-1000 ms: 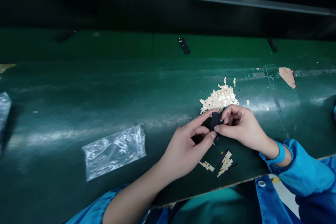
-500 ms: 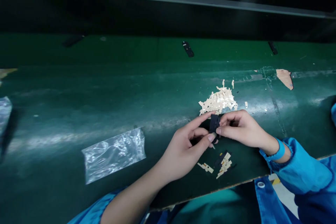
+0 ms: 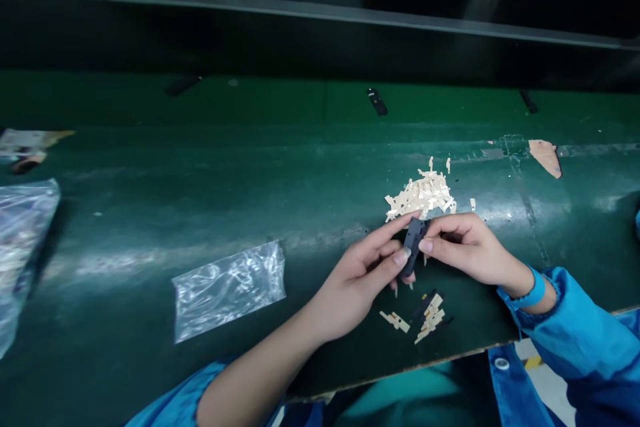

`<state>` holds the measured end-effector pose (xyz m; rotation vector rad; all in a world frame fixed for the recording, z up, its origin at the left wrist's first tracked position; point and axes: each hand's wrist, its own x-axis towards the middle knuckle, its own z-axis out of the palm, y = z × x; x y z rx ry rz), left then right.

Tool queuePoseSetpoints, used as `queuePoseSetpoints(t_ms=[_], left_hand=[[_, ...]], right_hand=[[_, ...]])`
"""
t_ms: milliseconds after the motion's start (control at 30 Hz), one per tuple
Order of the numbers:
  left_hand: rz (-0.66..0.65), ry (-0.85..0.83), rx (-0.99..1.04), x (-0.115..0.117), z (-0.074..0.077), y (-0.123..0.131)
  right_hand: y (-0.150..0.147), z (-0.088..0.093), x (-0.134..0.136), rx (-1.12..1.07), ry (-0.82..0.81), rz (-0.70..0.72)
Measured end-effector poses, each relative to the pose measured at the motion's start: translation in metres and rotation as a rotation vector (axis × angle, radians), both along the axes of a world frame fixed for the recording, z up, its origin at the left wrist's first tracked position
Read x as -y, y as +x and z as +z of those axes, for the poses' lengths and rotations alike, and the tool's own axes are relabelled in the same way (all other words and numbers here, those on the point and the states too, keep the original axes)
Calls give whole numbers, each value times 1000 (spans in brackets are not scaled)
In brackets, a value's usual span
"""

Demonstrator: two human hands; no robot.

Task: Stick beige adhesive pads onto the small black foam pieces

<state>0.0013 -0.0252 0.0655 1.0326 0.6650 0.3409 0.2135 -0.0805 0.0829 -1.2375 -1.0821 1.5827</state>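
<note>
My left hand (image 3: pixel 357 277) holds a small black part (image 3: pixel 414 243) between thumb and fingers, above the green table near its front edge. My right hand (image 3: pixel 463 245) pinches at the right side of the same part with thumb and forefinger; whether a smaller piece is between those fingertips is hidden. Just behind the hands lies a heap of small cream-coloured pieces (image 3: pixel 423 195). In front of them are a stack of cream pieces (image 3: pixel 431 323) with dark bits beside it and a smaller cream group (image 3: pixel 395 321).
A flat clear plastic bag (image 3: pixel 230 290) lies left of my forearm. A fuller plastic bag (image 3: pixel 23 247) is at the far left. Black parts (image 3: pixel 377 102) lie along the back of the green table (image 3: pixel 225 207). A tan scrap (image 3: pixel 546 158) is at the right.
The black part is now tilted, showing more of its broad face. Both hands stay on it. The view has shifted left, bringing in more of the left bag.
</note>
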Motion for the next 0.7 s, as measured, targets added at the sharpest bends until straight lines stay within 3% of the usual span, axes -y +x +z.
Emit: queuePoseSetpoints(t_ms=[233,400,567,700], left_hand=[[137,329,-140,4,5,3],[136,409,-169,6,9,3],[112,362,-156,9,6,4],[60,165,-87,6,5,-2]], right_hand=[[-1,-5,3,140,32,-87],[1,-5,5,170,9,-115],[-1,-4,6,201,36,-158],[1,-1,4,186,77,-143]])
